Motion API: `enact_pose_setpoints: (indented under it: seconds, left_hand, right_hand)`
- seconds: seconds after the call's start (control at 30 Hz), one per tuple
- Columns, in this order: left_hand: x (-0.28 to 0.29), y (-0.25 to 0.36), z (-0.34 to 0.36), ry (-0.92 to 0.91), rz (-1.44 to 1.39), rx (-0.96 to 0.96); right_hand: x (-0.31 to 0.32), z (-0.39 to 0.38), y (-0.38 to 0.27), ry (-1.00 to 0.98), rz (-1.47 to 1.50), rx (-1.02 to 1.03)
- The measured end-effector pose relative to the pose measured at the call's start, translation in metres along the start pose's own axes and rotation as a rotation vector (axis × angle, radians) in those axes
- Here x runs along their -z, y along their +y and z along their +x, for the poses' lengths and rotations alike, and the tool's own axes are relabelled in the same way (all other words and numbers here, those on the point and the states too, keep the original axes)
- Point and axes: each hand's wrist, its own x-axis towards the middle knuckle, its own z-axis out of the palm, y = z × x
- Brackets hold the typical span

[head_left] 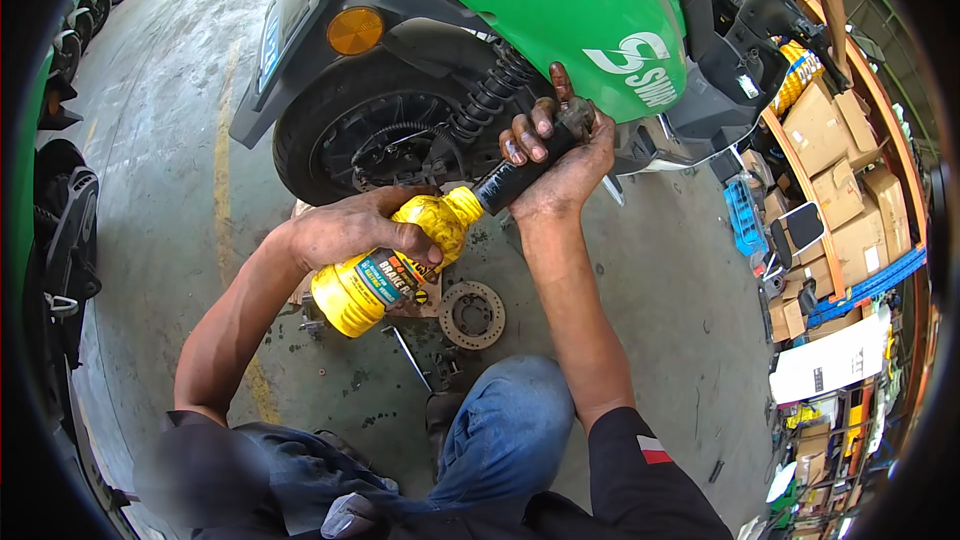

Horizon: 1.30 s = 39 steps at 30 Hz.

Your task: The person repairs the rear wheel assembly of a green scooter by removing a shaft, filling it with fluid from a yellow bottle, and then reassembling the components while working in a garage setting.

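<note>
My left hand (345,230) is wrapped round a tilted yellow plastic bottle (352,302) with a printed label, its neck pointing up and right. Against the bottle's mouth sits one end of a black cylinder (510,183), about as wide as the neck; whether the two are joined I cannot tell. My right hand (572,165), dirty at the fingers, is closed round the cylinder's upper part. Just beyond both hands is the rear wheel (296,145) of a green scooter (540,0), with a black coil-spring shock absorber (488,105). Below the bottle, a brake disc (497,318) lies on the floor.
A thin metal rod (410,358) lies near my feet, by small parts and dark drops. Shelving with cardboard boxes (835,195) and a blue crate (743,215) stands at the right. Another person's arm (832,15) shows at upper right. Another vehicle (65,230) is at far left.
</note>
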Motion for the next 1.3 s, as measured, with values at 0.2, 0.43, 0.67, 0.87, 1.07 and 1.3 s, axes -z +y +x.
enact_pose_setpoints:
  seconds: [0.2, 0.43, 0.67, 0.87, 1.07, 1.3]
  left_hand:
    - [-0.005, 0.005, -0.002, -0.039, -0.014, 0.005]
    - [0.001, -0.008, 0.005, 0.065, 0.022, -0.04]
    - [0.003, -0.021, 0.012, 0.11, -0.069, -0.02]
    - [0.0, -0.019, 0.013, 0.078, -0.116, 0.001]
    - [0.003, -0.023, 0.011, 0.111, -0.081, 0.002]
    - [0.001, -0.021, 0.013, 0.084, -0.076, -0.014]
  right_hand:
    - [-0.002, -0.002, 0.004, 0.126, 0.028, -0.041]
    - [0.009, 0.002, 0.011, 0.106, 0.071, -0.081]
    - [-0.003, -0.002, 0.007, 0.169, 0.099, -0.041]
    - [-0.004, -0.004, 0.004, 0.176, 0.098, -0.059]
    - [-0.007, -0.004, 0.007, 0.175, 0.063, -0.035]
    - [-0.004, -0.002, 0.006, 0.159, 0.028, -0.025]
